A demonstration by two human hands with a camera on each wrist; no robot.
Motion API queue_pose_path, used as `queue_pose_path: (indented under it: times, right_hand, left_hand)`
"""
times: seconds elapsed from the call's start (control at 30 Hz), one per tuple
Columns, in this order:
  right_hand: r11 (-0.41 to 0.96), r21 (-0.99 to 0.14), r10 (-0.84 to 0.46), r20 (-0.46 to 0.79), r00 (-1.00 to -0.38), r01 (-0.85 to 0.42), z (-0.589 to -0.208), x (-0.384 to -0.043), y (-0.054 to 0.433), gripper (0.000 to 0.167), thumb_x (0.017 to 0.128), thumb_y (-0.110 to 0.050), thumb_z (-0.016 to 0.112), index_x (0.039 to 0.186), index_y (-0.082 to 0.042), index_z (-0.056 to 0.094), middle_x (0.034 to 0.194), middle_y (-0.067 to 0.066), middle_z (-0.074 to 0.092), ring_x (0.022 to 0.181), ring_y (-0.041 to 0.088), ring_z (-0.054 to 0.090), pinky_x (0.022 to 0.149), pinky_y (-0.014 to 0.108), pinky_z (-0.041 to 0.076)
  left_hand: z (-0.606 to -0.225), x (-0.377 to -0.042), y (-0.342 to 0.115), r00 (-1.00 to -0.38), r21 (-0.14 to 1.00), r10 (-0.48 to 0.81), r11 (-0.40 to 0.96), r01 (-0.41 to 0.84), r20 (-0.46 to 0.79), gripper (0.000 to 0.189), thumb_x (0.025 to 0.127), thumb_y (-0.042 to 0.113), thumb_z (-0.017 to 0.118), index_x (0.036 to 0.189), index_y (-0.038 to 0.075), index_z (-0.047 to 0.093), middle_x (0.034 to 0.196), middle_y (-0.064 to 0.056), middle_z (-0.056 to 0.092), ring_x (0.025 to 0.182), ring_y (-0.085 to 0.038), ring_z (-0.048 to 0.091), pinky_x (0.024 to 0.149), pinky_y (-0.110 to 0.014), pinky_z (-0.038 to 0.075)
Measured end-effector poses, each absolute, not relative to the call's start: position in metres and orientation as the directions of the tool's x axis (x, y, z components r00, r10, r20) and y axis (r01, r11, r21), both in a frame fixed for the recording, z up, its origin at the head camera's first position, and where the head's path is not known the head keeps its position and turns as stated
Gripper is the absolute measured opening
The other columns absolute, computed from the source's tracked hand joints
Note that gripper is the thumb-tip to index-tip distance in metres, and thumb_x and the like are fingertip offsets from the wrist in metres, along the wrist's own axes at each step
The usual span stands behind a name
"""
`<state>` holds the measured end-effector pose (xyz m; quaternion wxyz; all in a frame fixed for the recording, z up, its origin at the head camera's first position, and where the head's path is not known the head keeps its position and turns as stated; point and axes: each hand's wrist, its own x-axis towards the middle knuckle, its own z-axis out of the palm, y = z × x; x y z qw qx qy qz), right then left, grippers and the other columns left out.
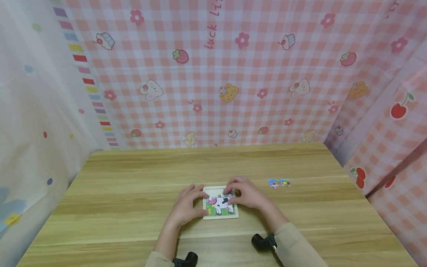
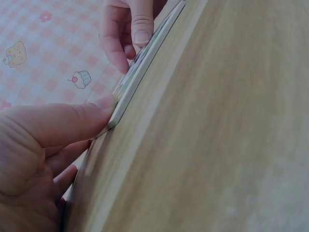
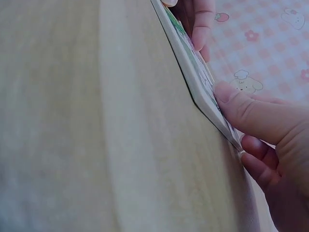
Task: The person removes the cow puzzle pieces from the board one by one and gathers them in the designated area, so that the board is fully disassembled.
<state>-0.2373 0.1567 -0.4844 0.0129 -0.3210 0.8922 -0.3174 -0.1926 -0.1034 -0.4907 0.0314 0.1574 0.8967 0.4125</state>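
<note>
A small cow jigsaw puzzle (image 1: 219, 210) in a pale wooden frame lies flat on the table; a pale area shows at its upper left. My left hand (image 1: 187, 205) holds the frame's left side, its thumb (image 2: 91, 118) over the near corner. From the other side my right hand (image 1: 246, 193) grips the upper right part of the puzzle with bent fingers. Its thumb (image 3: 246, 108) rests on the picture near the edge. The right fingers cover that part, so whether a single piece is between them is hidden. Two loose jigsaw pieces (image 1: 285, 182) lie to the right.
The wood-grain table (image 1: 133, 178) extends around both hands. Behind it hangs a pink checked curtain (image 1: 200, 74), with more cloth at both sides. A black wrist device (image 1: 263, 242) sits at each forearm, above the tabletop.
</note>
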Motion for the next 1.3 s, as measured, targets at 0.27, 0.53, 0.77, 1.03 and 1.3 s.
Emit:
queue_pose_path:
  times: [0.27, 0.53, 0.77, 1.03, 1.3]
  right_hand:
    - [0.607, -0.555, -0.577, 0.185, -0.795, -0.569, -0.4832, -0.2359, 0.153, 0.02, 0.079, -0.021, 0.083, 0.096, -0.02, 0.072, 0.115, -0.001, 0.06, 0.114, 0.026, 0.05, 0.1, 0.049, 0.04]
    - [0.584, -0.568, -0.564, 0.23, -0.793, -0.58, -0.4847, -0.234, 0.1526, 0.02, 0.079, -0.019, 0.083, 0.094, -0.02, 0.069, 0.113, -0.002, 0.061, 0.112, 0.025, 0.051, 0.097, 0.047, 0.041]
    - [0.573, -0.591, -0.548, 0.239, -0.802, -0.568, -0.4873, -0.2334, 0.1529, 0.027, 0.081, -0.015, 0.081, 0.106, -0.017, 0.07, 0.119, 0.003, 0.063, 0.115, 0.028, 0.052, 0.098, 0.048, 0.042]
    - [0.581, -0.584, -0.514, 0.276, -0.812, -0.567, -0.4889, -0.2327, 0.1531, 0.035, 0.084, -0.01, 0.078, 0.118, -0.008, 0.069, 0.117, 0.007, 0.065, 0.104, 0.025, 0.056, 0.092, 0.044, 0.047]
    - [0.552, -0.644, -0.466, 0.288, -0.837, -0.53, -0.4905, -0.2326, 0.1537, 0.025, 0.088, -0.008, 0.074, 0.112, -0.012, 0.072, 0.108, 0.002, 0.065, 0.09, 0.016, 0.055, 0.079, 0.033, 0.049]
  left_hand:
    - [-0.4917, -0.193, -0.1029, -0.951, 0.753, 0.302, 0.609, 0.251, 0.073, 0.038, 0.071, 0.015, 0.087, 0.106, 0.018, 0.071, 0.15, -0.008, 0.047, 0.145, -0.037, 0.024, 0.118, -0.057, 0.008]
    - [-0.4912, -0.1931, -0.1024, -0.95, 0.752, 0.303, 0.609, 0.253, 0.074, 0.038, 0.072, 0.015, 0.087, 0.106, 0.018, 0.072, 0.15, -0.008, 0.047, 0.145, -0.037, 0.024, 0.118, -0.058, 0.008]
    - [-0.4915, -0.1934, -0.1031, -0.95, 0.751, 0.305, 0.61, 0.251, 0.07, 0.038, 0.072, 0.015, 0.087, 0.107, 0.017, 0.071, 0.15, -0.009, 0.047, 0.145, -0.038, 0.024, 0.118, -0.058, 0.008]
    - [-0.4909, -0.1934, -0.1036, -0.95, 0.753, 0.305, 0.609, 0.249, 0.068, 0.039, 0.072, 0.016, 0.087, 0.108, 0.018, 0.071, 0.151, -0.008, 0.046, 0.146, -0.038, 0.023, 0.117, -0.059, 0.007]
    - [-0.4909, -0.1931, -0.1037, -0.948, 0.75, 0.308, 0.607, 0.263, 0.083, 0.039, 0.072, 0.016, 0.087, 0.108, 0.017, 0.071, 0.15, -0.01, 0.047, 0.145, -0.039, 0.025, 0.117, -0.059, 0.008]
